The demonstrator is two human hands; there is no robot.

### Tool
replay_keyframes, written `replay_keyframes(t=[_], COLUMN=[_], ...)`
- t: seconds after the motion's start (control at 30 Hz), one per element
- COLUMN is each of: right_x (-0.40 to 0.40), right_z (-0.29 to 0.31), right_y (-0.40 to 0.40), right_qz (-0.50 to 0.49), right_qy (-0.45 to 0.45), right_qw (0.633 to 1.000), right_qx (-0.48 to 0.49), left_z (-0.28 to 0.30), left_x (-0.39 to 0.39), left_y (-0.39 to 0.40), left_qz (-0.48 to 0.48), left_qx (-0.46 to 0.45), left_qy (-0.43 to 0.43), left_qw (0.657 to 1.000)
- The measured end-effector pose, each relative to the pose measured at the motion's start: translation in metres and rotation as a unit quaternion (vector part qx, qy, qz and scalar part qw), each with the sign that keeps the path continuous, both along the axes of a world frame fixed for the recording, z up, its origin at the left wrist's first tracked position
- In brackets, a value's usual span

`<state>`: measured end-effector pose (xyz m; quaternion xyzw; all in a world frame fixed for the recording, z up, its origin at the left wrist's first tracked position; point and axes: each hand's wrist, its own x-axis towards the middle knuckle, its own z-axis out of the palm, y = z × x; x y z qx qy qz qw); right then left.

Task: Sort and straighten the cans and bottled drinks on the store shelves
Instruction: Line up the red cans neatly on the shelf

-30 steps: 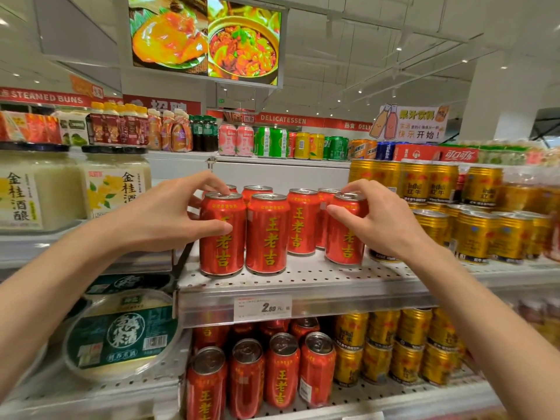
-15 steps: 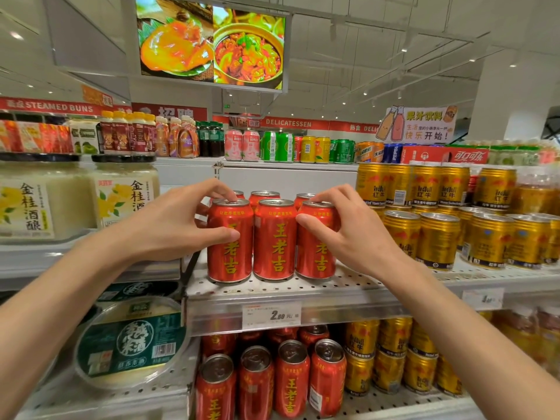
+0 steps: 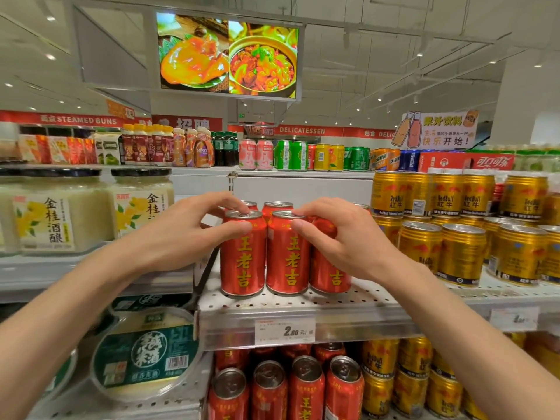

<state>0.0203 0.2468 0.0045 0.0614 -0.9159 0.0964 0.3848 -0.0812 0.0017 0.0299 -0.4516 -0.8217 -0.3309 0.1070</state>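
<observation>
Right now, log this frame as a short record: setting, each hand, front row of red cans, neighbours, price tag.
setting: store drinks shelf
left hand: grips leftmost front red can near its top
right hand: fingers on middle red can, covering part of right red can
front row: three red cans upright, close together, labels forward
neighbours: gold cans to the right, jars to the left
price tag: reads 2.60

Right hand [image 3: 342, 237] slid inward, pushing rightmost red can [image 3: 328, 268] tight against front row.
</observation>
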Motion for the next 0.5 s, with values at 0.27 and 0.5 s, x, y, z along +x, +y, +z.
replay_keyframes(t=[0.27,0.5], right_x=[-0.003,-0.003], right_z=[-0.003,-0.004], right_y=[0.002,0.003], right_qz=[0.005,0.006], right_qy=[0.027,0.027], right_qw=[1.0,1.0], right_qx=[-0.007,-0.009], left_z=[0.03,0.05], left_x=[-0.025,-0.055], left_y=[0.022,0.059], left_qz=[0.053,0.101], left_qx=[-0.008,-0.119], left_qy=[0.005,-0.055], left_qw=[0.999,0.986])
